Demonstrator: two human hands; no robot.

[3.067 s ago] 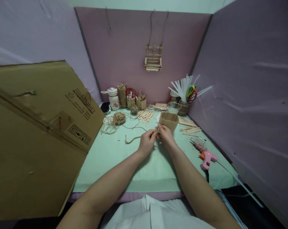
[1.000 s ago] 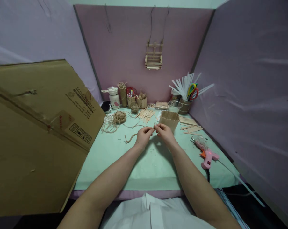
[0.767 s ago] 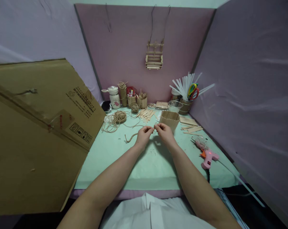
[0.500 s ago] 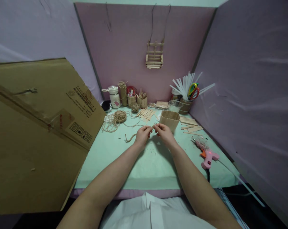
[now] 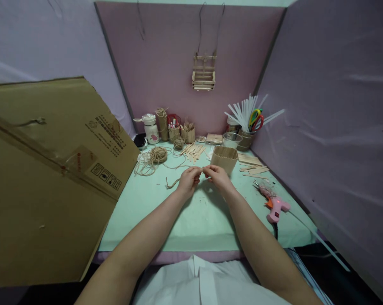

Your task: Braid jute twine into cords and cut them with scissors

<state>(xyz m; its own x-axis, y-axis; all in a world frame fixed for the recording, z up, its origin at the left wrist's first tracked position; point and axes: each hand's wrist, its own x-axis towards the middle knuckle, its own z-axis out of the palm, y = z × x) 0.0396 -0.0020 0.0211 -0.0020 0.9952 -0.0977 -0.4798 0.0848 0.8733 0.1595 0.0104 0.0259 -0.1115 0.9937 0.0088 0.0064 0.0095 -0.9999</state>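
Over the middle of the mint-green table (image 5: 166,220), my left hand (image 5: 189,180) and my right hand (image 5: 217,177) meet, fingertips almost touching. Both pinch a piece of jute twine (image 5: 172,183) whose loose end trails down to the left onto the table. Just behind my right hand stands a cup made of wooden craft sticks (image 5: 223,158). A ball of twine (image 5: 158,154) with loose loops lies further back on the left.
A large cardboard sheet (image 5: 45,178) leans over the table's left side. A pink glue gun (image 5: 274,207) lies on the right. Loose craft sticks (image 5: 250,166), a clear cup (image 5: 231,140), a holder with white sticks and scissors (image 5: 247,123) and small jars (image 5: 151,129) line the back. A stick basket (image 5: 203,73) hangs on the wall.
My hands have risen a little off the table since three seconds ago and stay pinched on the twine, drawing slightly closer together in the last half second.
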